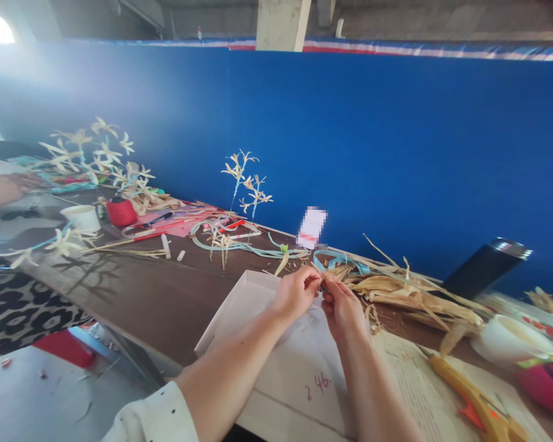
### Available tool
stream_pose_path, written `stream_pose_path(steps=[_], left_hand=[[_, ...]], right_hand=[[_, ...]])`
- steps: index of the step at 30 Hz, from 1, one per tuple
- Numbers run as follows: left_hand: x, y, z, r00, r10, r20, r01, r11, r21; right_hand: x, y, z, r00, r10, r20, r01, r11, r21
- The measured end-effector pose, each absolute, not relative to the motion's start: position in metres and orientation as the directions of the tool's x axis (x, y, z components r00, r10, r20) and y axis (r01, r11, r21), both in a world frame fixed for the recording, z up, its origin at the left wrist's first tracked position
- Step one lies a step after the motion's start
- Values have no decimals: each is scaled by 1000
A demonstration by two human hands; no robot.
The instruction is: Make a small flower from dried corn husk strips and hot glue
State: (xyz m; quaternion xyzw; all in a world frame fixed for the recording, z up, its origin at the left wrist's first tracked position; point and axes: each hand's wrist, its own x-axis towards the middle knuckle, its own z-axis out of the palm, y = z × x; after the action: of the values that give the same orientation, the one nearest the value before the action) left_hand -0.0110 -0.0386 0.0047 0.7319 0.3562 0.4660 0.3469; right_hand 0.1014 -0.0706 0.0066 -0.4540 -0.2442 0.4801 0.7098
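Observation:
Over a white box lid [262,301] on the table, my left hand [299,291] and my right hand [343,305] meet with fingers pinched together. Whatever small piece lies between the fingertips is hidden, so I cannot name it. Just behind the hands a light blue ribbon [338,258] curls. A bundle of dry husk strips [410,298] lies close by on the right. Purple handwriting marks the paper surface below my wrists.
A yellow glue gun [477,393] rests on a printed sheet [405,368] at the lower right. Nearby are a white cup [511,341] and a dark flask [483,267]. Husk flowers [255,196] stand before the blue partition [373,135]. Another person's hand [0,193] appears at far left.

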Motion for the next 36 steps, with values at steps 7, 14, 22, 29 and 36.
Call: stream_pose_path(steps=[7,14,22,29,36], left_hand=[[-11,-37,4,273,845,461,211,-520,828],[-10,-36,2,276,838,471,260,-537,803],[-12,-39,8,299,840,453,311,-534,786],[-12,-41,8,323,854,408,319,-504,803],[-11,-39,7,323,874,363,349,-467,812]], right_hand=[[101,-72,8,384,921,-67,-460,128,-879],[102,-72,6,395,916,-70,-449,126,-884],[103,-70,4,391,913,-114,-479,96,-872],[108,-67,3,304,942,-142,-591,69,-804],[113,-68,3,251,956,-152,-612,35,-790]])
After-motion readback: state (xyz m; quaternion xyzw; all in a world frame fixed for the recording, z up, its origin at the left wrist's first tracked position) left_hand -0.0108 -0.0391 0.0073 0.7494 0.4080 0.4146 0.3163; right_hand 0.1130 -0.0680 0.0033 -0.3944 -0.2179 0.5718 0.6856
